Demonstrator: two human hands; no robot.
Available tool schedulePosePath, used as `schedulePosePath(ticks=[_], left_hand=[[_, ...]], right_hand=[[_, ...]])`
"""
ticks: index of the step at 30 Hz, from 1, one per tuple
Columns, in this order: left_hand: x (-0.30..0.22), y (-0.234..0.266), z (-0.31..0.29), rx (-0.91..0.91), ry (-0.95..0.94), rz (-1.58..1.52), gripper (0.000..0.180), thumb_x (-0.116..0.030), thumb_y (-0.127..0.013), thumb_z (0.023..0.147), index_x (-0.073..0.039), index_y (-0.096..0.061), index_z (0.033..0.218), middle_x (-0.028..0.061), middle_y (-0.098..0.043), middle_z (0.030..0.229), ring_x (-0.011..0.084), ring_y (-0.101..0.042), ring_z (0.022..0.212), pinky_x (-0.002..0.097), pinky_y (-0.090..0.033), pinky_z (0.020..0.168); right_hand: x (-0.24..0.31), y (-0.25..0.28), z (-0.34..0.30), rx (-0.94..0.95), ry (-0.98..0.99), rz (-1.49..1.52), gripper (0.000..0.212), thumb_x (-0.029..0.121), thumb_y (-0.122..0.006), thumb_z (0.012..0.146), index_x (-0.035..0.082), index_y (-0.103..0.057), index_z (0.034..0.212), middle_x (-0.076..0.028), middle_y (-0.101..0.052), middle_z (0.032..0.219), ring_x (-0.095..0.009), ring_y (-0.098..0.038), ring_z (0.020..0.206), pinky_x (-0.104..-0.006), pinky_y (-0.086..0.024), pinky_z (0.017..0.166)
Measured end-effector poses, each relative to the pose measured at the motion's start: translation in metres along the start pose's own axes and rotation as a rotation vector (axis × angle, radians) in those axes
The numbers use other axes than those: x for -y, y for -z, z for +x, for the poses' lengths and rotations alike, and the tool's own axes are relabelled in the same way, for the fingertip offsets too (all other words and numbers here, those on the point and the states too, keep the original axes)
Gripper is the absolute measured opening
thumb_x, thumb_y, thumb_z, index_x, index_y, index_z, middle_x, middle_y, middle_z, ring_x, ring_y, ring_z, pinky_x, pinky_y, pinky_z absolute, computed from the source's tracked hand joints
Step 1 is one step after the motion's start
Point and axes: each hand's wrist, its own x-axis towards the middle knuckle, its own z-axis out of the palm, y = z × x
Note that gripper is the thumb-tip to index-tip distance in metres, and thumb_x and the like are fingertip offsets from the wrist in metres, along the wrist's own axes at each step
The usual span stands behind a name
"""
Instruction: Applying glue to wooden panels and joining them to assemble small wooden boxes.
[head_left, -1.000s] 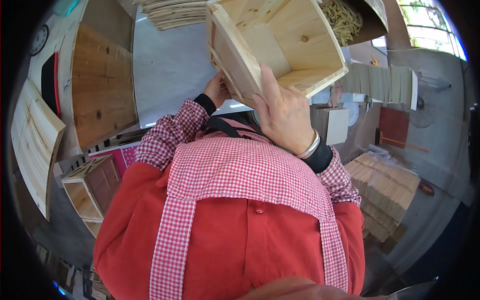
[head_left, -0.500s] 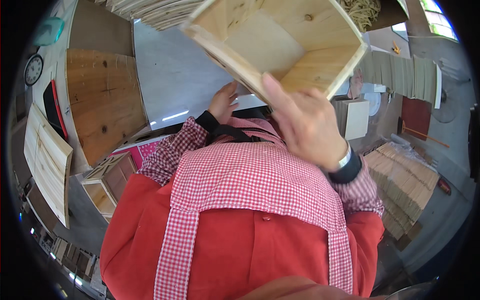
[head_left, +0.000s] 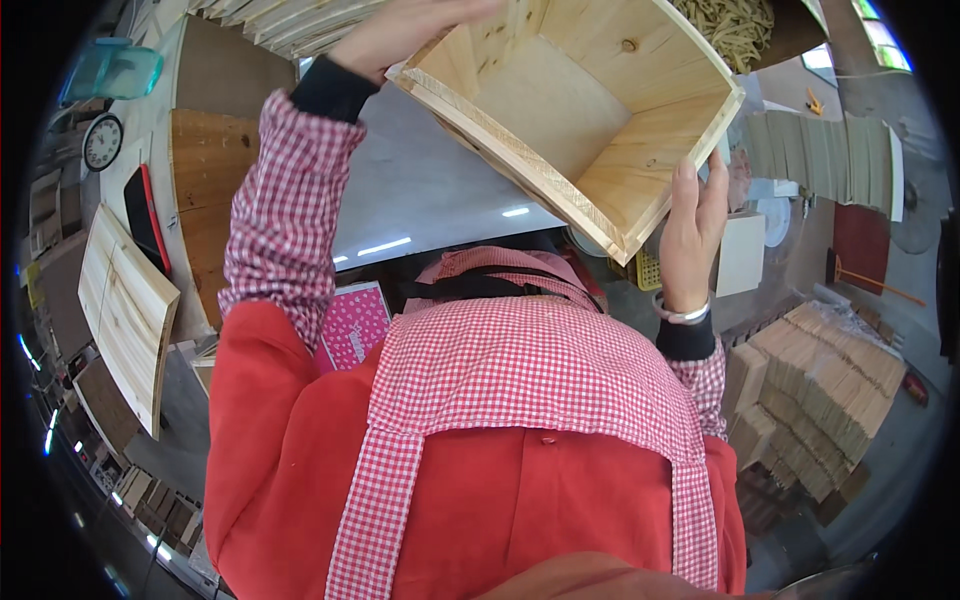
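Note:
An open, pale wooden box [head_left: 560, 95] with a knotty inner wall lies tilted in front of me, its mouth facing me. My right hand [head_left: 692, 225] is at its near right edge, thumb and fingers on either side of the rim. At the box's left corner is my left hand [head_left: 410, 35], its fingers stretched out flat across the upper left; the fingertips are blurred. The box hides its own underside, so I cannot tell whether it rests on the grey-white tabletop [head_left: 400, 190].
Slatted wood pieces [head_left: 290, 25] lie at the far left; curly shavings [head_left: 730, 30] fill a container at the far right. Brown boards [head_left: 215, 170], a round clock [head_left: 103, 142] and a plank panel [head_left: 130, 310] are on the left. Stacked wood strips [head_left: 830, 375] stand right.
My left hand has risen from below the box to its upper left corner. My right hand has shifted from the front edge to the right edge. The box has moved slightly right and nearer.

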Motion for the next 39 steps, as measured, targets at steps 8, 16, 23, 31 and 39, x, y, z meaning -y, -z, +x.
schedulePosePath(ticks=[8, 16, 23, 31, 39], left_hand=[[-0.023, -0.037, -0.062, 0.004, 0.007, 0.026, 0.043, -0.032, -0.042, 0.099, 0.001, -0.053, 0.124, 0.0092, -0.056, 0.124, 0.0152, -0.054, 0.113, 0.0281, -0.043, 0.094], [0.015, -0.078, -0.085, -0.316, -0.129, 0.03, 0.042, -0.025, -0.045, 0.099, 0.008, -0.049, 0.125, 0.0126, -0.057, 0.121, 0.0183, -0.056, 0.109, 0.0291, -0.046, 0.091], [0.019, -0.08, -0.094, -0.331, -0.152, -0.071, 0.04, -0.02, -0.046, 0.099, 0.007, -0.046, 0.128, 0.0108, -0.057, 0.121, 0.0158, -0.055, 0.108, 0.0277, -0.044, 0.091], [0.023, -0.079, -0.104, -0.405, -0.142, -0.218, 0.037, -0.022, -0.045, 0.099, 0.003, -0.048, 0.127, 0.0069, -0.061, 0.114, 0.0115, -0.059, 0.096, 0.0248, -0.048, 0.082], [0.072, -0.043, -0.076, -0.447, -0.132, -0.392, 0.045, -0.032, -0.038, 0.101, 0.003, -0.047, 0.129, 0.0099, -0.059, 0.118, 0.0156, -0.056, 0.104, 0.0304, -0.046, 0.09]], right_hand=[[0.007, 0.032, 0.038, 0.006, 0.115, 0.078, 0.04, 0.014, -0.05, 0.096, -0.005, -0.046, 0.132, -0.007, -0.059, 0.106, -0.009, -0.052, 0.086, -0.0219, -0.043, 0.075], [-0.026, 0.044, 0.07, 0.278, 0.084, 0.095, 0.045, 0.013, -0.052, 0.095, -0.006, -0.043, 0.135, -0.011, -0.056, 0.125, -0.014, -0.053, 0.111, -0.0257, -0.039, 0.096], [-0.037, 0.037, 0.067, 0.269, 0.184, 0.048, 0.043, 0.016, -0.049, 0.097, -0.006, -0.045, 0.134, -0.014, -0.052, 0.131, -0.018, -0.051, 0.115, -0.0286, -0.038, 0.099], [-0.015, 0.033, 0.055, 0.277, 0.049, 0.275, 0.046, 0.018, -0.047, 0.097, -0.006, -0.041, 0.136, -0.014, -0.053, 0.129, -0.018, -0.052, 0.114, -0.0303, -0.04, 0.098], [-0.101, 0.032, 0.07, 0.325, -0.114, -0.051, 0.044, 0.025, -0.04, 0.1, -0.002, -0.044, 0.134, -0.012, -0.058, 0.12, -0.018, -0.053, 0.11, -0.0285, -0.041, 0.095]])
